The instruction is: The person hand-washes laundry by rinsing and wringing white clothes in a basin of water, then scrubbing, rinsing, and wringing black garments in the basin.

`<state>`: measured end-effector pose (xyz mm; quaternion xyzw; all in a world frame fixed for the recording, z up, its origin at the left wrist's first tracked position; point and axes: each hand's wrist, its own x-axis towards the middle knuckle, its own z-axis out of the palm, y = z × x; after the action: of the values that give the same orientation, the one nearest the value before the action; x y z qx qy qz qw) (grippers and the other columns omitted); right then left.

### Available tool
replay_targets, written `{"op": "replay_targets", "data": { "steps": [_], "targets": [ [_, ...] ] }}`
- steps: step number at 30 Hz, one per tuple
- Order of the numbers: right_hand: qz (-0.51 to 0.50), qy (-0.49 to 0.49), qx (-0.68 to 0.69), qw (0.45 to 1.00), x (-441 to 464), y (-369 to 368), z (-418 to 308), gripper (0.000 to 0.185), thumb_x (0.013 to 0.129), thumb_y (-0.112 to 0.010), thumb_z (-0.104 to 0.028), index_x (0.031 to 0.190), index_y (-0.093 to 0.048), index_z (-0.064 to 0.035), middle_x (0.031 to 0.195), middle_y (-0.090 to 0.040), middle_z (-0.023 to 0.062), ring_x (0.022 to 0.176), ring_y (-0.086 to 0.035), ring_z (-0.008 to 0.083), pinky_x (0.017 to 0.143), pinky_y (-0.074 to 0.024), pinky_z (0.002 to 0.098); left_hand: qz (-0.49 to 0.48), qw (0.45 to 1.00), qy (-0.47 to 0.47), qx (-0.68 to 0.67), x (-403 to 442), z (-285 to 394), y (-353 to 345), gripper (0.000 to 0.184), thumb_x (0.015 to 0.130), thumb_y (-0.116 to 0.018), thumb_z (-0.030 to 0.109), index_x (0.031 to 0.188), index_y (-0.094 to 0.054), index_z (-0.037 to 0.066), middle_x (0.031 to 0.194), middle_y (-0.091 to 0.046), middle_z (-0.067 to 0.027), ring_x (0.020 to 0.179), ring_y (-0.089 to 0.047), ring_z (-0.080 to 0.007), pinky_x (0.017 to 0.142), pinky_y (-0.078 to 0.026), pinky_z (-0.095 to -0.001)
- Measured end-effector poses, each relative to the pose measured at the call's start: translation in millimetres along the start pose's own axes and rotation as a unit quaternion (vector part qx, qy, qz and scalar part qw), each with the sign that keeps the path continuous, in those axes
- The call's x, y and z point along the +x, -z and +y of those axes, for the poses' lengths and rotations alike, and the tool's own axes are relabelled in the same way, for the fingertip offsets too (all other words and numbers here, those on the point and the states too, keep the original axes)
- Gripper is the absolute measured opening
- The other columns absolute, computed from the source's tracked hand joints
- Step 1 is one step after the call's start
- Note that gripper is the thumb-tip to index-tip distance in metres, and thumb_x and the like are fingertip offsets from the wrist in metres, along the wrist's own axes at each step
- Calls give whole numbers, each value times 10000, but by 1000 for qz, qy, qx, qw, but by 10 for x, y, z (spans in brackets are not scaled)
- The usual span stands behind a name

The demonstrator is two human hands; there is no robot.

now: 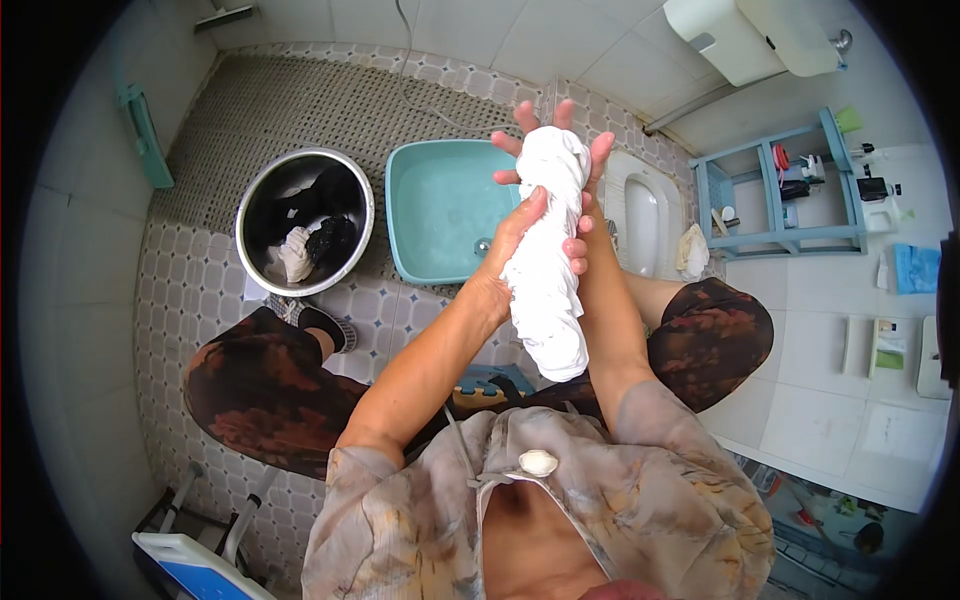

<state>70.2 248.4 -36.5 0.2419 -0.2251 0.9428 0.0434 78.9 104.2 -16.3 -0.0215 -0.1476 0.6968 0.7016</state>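
Note:
A rolled, twisted length of white cloth (548, 270) is held up in front of my chest, slanting slightly. My left hand (512, 245) is closed round its middle, thumb on top and fingertips showing at the far side. Behind the upper end, my right hand (540, 118) is open, fingers spread, with the cloth lying against its palm, which is mostly hidden. Just left of the cloth stands a turquoise basin (440, 165) with what looks like clear water in it. Further left, a metal bowl (366, 200) holds dark garments (325, 195) and a pale bunched cloth (295, 255).
A squat toilet (643, 215) lies to the right, with a blue-grey shelf (775, 245) of small items beyond it. A perforated mat (300, 95) covers the floor behind the basin. At lower left is a folding chair or stool (195, 565). My bent knees flank the work area.

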Motion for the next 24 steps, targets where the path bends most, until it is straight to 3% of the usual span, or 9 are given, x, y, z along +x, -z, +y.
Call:
{"op": "replay_targets", "data": {
  "steps": [2, 5, 8, 11, 14, 18, 24],
  "targets": [
    [-12, -42, -23, 999, -38, 9, -136, 556, 868, -551, -581, 1303, -534, -236, 1377, -424, 146, 1315, -282, 513, 907, -438, 687, 23, 997, -16, 71, -37, 45, -21, 531, 892, -595, 457, 1193, -469, 38, 929, -587, -109, 663, -565, -180, 591, -524, -356],
    [83, -99, -58, 990, 2, -136, -256, 492, 866, -573, -554, 1177, -633, -179, 1242, -526, 162, 1267, -342, 540, 845, -496, 661, 25, 994, -34, 104, -17, 24, -15, 527, 897, -589, 453, 1189, -471, 31, 952, -600, -111, 653, -577, -182, 579, -533, -355],
    [152, -141, -114, 972, 10, -274, -312, 475, 868, -584, -534, 1128, -653, -142, 1108, -581, 154, 1127, -508, 492, 834, -513, 641, 55, 985, -44, 156, -21, 23, -13, 549, 889, -598, 454, 1198, -469, 19, 962, -592, -119, 655, -580, -180, 588, -537, -351],
    [213, -199, -138, 947, -7, -239, -344, 393, 889, -595, -483, 1022, -662, -119, 942, -542, 120, 927, -602, 367, 723, -583, 501, 109, 972, -46, 205, -32, 46, -15, 520, 890, -602, 433, 1179, -481, 18, 941, -588, -115, 658, -594, -179, 587, -549, -344],
    [223, -262, -272, 899, 77, -255, -400, 361, 931, -564, -405, 871, -601, -52, 848, -525, 98, 763, -600, 251, 641, -574, 398, 162, 960, -37, 224, 13, 86, -16, 424, 893, -605, 383, 1108, -517, 29, 881, -593, -94, 640, -609, -170, 558, -555, -338],
    [314, -309, -368, 819, 194, -379, -279, 320, 964, -514, -301, 756, -489, -60, 731, -512, 50, 663, -577, 163, 600, -542, 321, 253, 935, -18, 249, 12, 145, -65, 228, 859, -642, 263, 925, -573, 56, 742, -593, -43, 570, -617, -147, 493, -553, -326],
    [314, -334, -516, 723, 255, -323, -82, 302, 968, -480, -271, 751, -496, -61, 686, -502, 24, 621, -560, 127, 542, -440, 254, 312, 863, -94, 387, 10, 192, 82, 297, 715, -659, 78, 971, -563, -38, 752, -590, -89, 554, -622, -196, 470, -519, -324]
  ]
}}
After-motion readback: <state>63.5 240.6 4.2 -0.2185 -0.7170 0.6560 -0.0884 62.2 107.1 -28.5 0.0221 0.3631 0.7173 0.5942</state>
